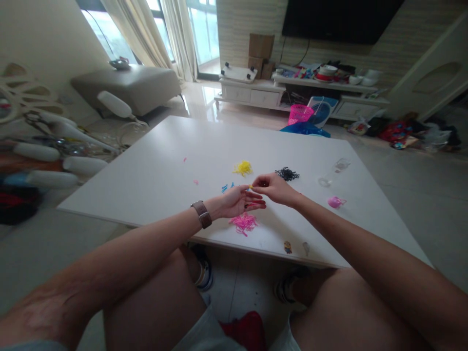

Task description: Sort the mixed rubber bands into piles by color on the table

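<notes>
My left hand (239, 201) is palm up above the table, thumb and index finger together at a small yellow piece (250, 187), the other fingers stretched out. Pinched on the same yellow piece from the right is my right hand (272, 187). Small dark and pink bits lie against the left fingers. A pile of pink strips (244, 224) lies just below my left hand, yellow strips (243, 168) lie beyond it, and a few blue pieces (224, 188) are to its left. Black strips (287, 173) lie behind my right hand.
On the white table (146, 170), a pink object (335, 202), a clear ring (324, 182) and a clear container (341, 165) stand to the right. A small cartoon figure (287, 247) lies near the front edge. A pink basket (300, 114) is beyond the far edge.
</notes>
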Demonstrator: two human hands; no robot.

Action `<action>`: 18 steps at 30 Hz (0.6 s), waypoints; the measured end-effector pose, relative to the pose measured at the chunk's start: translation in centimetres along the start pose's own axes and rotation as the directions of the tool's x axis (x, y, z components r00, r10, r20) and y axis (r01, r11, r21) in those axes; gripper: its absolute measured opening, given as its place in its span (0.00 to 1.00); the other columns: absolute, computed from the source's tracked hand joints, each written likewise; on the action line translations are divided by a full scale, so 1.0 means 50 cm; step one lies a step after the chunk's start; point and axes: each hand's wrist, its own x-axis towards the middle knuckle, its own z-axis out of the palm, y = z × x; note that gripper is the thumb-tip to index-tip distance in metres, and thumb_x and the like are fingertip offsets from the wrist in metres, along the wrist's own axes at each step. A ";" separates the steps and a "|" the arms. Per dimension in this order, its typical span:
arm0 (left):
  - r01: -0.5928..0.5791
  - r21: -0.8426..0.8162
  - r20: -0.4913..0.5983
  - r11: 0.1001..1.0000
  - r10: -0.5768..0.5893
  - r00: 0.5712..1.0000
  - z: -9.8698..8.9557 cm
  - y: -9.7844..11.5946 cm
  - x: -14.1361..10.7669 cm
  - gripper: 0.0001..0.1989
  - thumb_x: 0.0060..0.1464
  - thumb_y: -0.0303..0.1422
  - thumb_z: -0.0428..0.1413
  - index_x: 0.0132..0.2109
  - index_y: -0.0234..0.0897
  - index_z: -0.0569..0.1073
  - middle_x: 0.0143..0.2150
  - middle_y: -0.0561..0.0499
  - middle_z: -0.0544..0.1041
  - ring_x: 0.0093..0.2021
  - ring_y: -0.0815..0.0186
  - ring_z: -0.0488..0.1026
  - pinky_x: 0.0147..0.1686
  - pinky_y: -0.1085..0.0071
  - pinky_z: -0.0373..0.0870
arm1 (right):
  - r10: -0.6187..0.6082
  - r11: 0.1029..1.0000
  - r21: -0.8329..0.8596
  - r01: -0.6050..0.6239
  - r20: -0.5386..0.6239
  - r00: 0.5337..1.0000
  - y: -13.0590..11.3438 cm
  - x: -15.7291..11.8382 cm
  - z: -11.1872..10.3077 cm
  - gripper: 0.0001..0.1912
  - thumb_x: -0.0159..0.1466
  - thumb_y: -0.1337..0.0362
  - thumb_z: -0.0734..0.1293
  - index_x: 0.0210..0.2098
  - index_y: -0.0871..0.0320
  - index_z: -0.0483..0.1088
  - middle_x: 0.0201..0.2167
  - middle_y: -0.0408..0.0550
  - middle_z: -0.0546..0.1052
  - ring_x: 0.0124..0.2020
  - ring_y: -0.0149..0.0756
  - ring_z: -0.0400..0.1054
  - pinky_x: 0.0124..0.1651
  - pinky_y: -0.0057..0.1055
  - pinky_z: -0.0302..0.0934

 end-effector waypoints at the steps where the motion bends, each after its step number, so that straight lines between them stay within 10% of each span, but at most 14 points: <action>1: 0.013 -0.001 -0.028 1.000 -0.013 1.000 0.000 0.001 -0.001 0.18 0.67 0.30 0.43 0.44 0.20 0.74 0.40 0.31 0.80 0.43 0.57 0.81 0.46 0.68 0.76 | 0.000 0.999 -0.033 -0.003 -0.079 0.997 0.009 0.013 -0.005 0.09 0.57 0.60 0.70 0.30 0.61 0.76 0.26 0.46 0.78 0.28 0.32 0.69 0.32 0.28 0.61; 5: 0.030 0.004 -0.095 1.000 -0.030 0.995 -0.002 0.007 -0.001 0.11 0.62 0.23 0.47 0.44 0.20 0.73 0.39 0.32 0.80 0.43 0.57 0.81 0.47 0.71 0.76 | 0.076 0.972 -0.194 -0.133 -0.276 0.958 0.044 0.094 -0.014 0.06 0.57 0.65 0.70 0.32 0.62 0.78 0.30 0.49 0.80 0.30 0.33 0.71 0.36 0.28 0.62; 12: -0.083 -0.043 -0.193 0.996 0.073 0.978 0.003 0.030 -0.004 0.14 0.63 0.23 0.43 0.45 0.19 0.72 0.37 0.33 0.80 0.40 0.58 0.82 0.43 0.72 0.77 | 0.046 0.857 -0.485 -0.177 -0.269 0.962 0.048 0.226 0.025 0.09 0.61 0.69 0.69 0.39 0.62 0.79 0.36 0.53 0.82 0.36 0.34 0.73 0.41 0.28 0.62; 18: -0.119 -0.084 -0.207 0.989 0.099 0.973 0.006 0.039 -0.006 0.18 0.65 0.29 0.43 0.50 0.17 0.71 0.42 0.27 0.79 0.42 0.56 0.81 0.39 0.68 0.78 | -0.110 0.840 -0.540 -0.046 -0.253 0.961 0.022 0.191 0.015 0.07 0.62 0.68 0.67 0.34 0.62 0.79 0.32 0.51 0.80 0.32 0.34 0.70 0.38 0.29 0.59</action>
